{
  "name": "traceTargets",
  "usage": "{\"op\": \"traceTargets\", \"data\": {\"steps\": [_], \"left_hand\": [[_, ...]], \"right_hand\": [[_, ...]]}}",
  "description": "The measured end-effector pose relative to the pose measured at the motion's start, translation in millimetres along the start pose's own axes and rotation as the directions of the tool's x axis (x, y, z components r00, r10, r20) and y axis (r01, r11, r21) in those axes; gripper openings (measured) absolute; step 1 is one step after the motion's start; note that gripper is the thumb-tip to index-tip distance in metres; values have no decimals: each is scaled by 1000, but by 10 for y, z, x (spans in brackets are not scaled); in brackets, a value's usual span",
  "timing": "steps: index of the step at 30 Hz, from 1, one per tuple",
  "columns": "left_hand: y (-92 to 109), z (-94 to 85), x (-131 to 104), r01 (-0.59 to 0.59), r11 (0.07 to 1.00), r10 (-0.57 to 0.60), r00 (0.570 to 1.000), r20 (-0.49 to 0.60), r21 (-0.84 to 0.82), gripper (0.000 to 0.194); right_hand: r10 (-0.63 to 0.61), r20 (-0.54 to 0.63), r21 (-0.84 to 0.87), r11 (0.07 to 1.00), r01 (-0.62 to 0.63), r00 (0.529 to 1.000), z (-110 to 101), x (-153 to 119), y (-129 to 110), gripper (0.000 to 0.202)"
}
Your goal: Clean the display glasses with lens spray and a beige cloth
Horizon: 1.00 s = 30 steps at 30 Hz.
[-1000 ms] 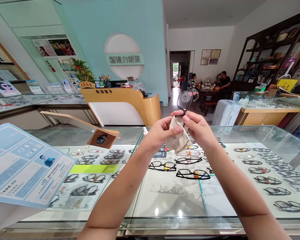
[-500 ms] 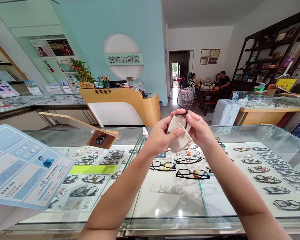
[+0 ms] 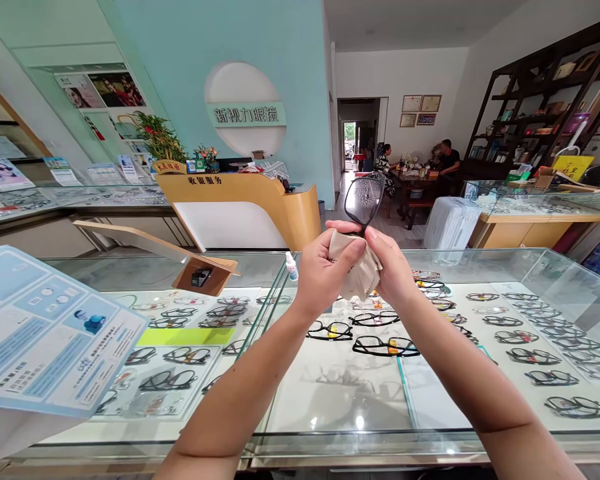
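Observation:
Above the glass counter, both my hands hold one pair of dark-framed eyeglasses [image 3: 364, 201]. One lens stands up above the fingers and is covered with droplets; the other is hidden by the hands and a beige cleaning cloth [image 3: 363, 279]. My left hand [image 3: 325, 267] is closed, pinching the cloth around the lower lens with its thumb in front. My right hand [image 3: 390, 265] is closed too, its fingers on the frame near the bridge and against the cloth's right edge. A small white spray bottle [image 3: 291, 268] stands on the glass left of my left hand.
The glass display counter [image 3: 330, 440] holds several rows of eyeglasses [image 3: 386, 345]. At left are a blue-and-white leaflet [image 3: 45, 333] and a tilted wooden stand [image 3: 205, 277]. A wooden reception desk [image 3: 300, 207] stands beyond. Two people sit at a table [image 3: 413, 181] at the back.
Both hands have shifted slightly left and down with the eyeglasses. The upright lens has tilted, and the cloth is bunched more tightly beneath the left thumb.

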<state>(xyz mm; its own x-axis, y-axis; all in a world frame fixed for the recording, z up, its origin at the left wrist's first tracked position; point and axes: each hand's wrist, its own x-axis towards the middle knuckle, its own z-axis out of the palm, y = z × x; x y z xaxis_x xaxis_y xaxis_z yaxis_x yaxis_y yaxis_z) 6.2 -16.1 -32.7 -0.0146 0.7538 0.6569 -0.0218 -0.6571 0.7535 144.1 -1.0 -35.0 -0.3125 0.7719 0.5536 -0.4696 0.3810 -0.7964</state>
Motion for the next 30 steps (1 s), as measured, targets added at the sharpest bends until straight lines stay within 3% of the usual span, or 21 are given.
{"op": "traceTargets", "data": {"steps": [7,16,26,30], "left_hand": [[-27,-14,37,35,999,-35,999,-3,-35,52],[-117,-23,52,-10,990,36,984,177,-141,48],[-81,26,-17,-60,997,57,996,-63,-39,53],[-51,-38,38,-23,999,24,999,27,-46,56]], "right_hand": [[-41,-12,-28,999,41,999,37,-3,20,44],[-118,-37,30,992,120,992,95,-16,-18,37],[-47,0,-18,999,47,999,163,-65,-36,47],[45,-12,24,999,-45,999,122,-32,-101,54]]}}
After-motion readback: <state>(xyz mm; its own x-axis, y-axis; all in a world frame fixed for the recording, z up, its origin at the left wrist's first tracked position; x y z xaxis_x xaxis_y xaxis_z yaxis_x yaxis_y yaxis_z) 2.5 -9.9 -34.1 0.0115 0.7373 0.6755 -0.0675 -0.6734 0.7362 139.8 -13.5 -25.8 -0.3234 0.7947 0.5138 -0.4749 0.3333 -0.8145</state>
